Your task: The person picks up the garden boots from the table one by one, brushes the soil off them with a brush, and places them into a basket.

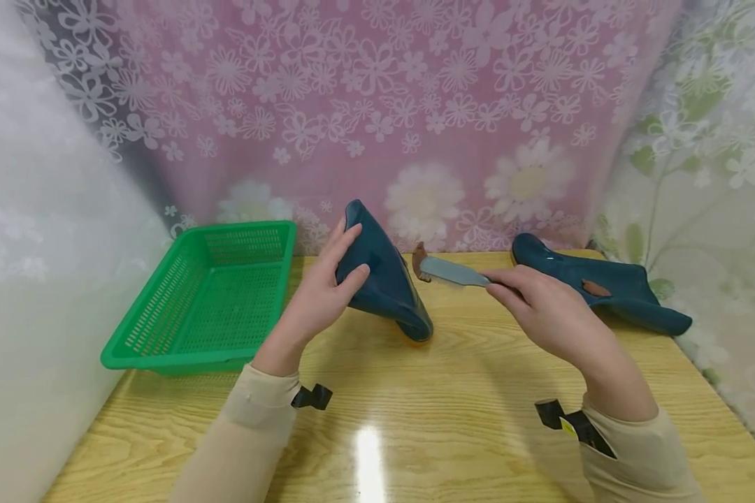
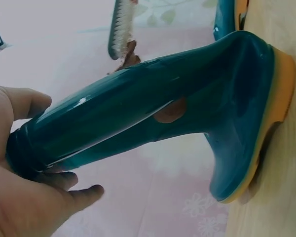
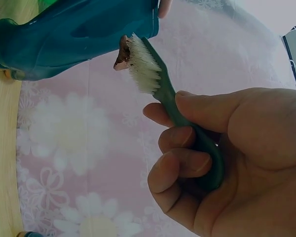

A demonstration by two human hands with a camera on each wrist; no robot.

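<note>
A dark teal rubber boot (image 1: pixel 380 269) with an orange sole (image 2: pixel 281 86) stands tilted on the table. My left hand (image 1: pixel 317 297) grips the top of its shaft, thumb on one side and fingers on the other. A brown mud-like patch (image 2: pixel 171 109) is on the shaft's side. In my right hand (image 1: pixel 556 318) is a scrub brush (image 1: pixel 453 271), its green handle (image 3: pixel 207 148) held between thumb and curled fingers. At the tips of its white bristles (image 3: pixel 144 69) hangs a brown mud-like piece (image 3: pixel 122 53), close to the boot; whether it touches the boot I cannot tell.
At the right back of the wooden table (image 1: pixel 453 419), a second teal boot (image 1: pixel 610 272) lies on its side with a brown patch (image 1: pixel 595 288) on it. A green plastic basket (image 1: pixel 182 363) sits on the left. Behind the table hangs a pink flowered curtain (image 1: pixel 327 126).
</note>
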